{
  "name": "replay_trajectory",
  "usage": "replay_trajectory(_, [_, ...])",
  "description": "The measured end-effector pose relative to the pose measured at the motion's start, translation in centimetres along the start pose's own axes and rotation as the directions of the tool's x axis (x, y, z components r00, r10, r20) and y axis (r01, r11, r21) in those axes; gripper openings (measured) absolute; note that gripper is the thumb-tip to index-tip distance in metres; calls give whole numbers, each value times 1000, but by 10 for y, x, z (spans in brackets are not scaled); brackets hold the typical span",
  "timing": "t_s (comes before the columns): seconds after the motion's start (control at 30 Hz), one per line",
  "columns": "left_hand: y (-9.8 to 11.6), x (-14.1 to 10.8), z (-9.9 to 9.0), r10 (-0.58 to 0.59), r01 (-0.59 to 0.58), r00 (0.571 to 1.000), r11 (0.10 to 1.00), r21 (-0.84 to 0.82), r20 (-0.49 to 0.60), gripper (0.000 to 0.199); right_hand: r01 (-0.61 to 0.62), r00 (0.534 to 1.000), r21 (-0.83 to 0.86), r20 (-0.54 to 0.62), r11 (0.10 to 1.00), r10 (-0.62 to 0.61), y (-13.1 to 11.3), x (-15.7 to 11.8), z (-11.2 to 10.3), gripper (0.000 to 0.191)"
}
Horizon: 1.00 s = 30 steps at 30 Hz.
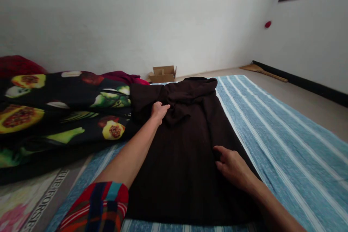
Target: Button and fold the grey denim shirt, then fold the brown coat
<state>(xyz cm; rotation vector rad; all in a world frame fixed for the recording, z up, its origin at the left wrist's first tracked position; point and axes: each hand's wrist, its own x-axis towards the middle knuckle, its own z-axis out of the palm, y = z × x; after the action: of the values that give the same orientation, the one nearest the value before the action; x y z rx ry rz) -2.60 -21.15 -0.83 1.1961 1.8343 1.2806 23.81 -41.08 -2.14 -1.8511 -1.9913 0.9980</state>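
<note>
A dark brown garment [187, 174] lies spread on a blue-and-white striped cloth, with loose folds bunched at its far end. My left hand [160, 111] reaches to the upper left part of the garment, its fingers curled onto the fabric and the thumb pointing right. Lower down on the right side, my right hand [231, 165] is at a long fold that looks like a sleeve. Its index finger and thumb close around the dark material, though the other fingertips are hidden.
The striped cloth [272, 130] extends to the right. A black fruit-print fabric [67, 105] is heaped at left, beside maroon cloth [122, 77]. An open cardboard box [163, 74] stands by the wall. A broom-like object [261, 69] lies along the right wall.
</note>
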Motion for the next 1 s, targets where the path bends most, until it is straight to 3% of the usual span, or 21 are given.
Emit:
replay_trajectory(0.13, [-14, -64, -25, 76, -77, 997, 982, 174, 8, 30, -5, 1000, -19, -16, 1000, 5, 0, -1, 2, 53])
replay_trajectory(0.2, [-26, -109, -37, 231, -283, 957, 869, 406, 173, 32, -8, 1000, -33, -23, 999, 8, 1, -1, 3, 52])
replay_trajectory(0.27, [-38, -156, -45, 317, -443, 895, 717, 538, 314, 38, -2, 1000, -50, -24, 999, 1, 2, -1, 5, 52])
replay_trajectory(0.33, [-47, -197, -48, 309, -521, 852, 586, 620, 424, 46, 5, 1000, -85, -24, 996, -7, 4, 0, 6, 52])
replay_trajectory(0.43, [-51, -237, -47, 201, -537, 836, 490, 687, 510, 55, -4, 999, -143, -40, 990, -2, 4, -1, 8, 52])
replay_trajectory(0.6, [-40, -254, -40, 86, -496, 854, 431, 753, 513, 65, 1, 997, -143, -70, 990, -11, 2, -5, 9, 49])
replay_trajectory(0.9, [-45, -253, -36, 115, -509, 853, 399, 763, 509, 68, -19, 990, -120, -142, 993, 2, 0, -4, 10, 47])
replay_trajectory(1.0, [-49, -251, -35, 142, -520, 850, 388, 761, 508, 68, 15, 985, -44, -172, 999, -23, 2, -2, 9, 48])
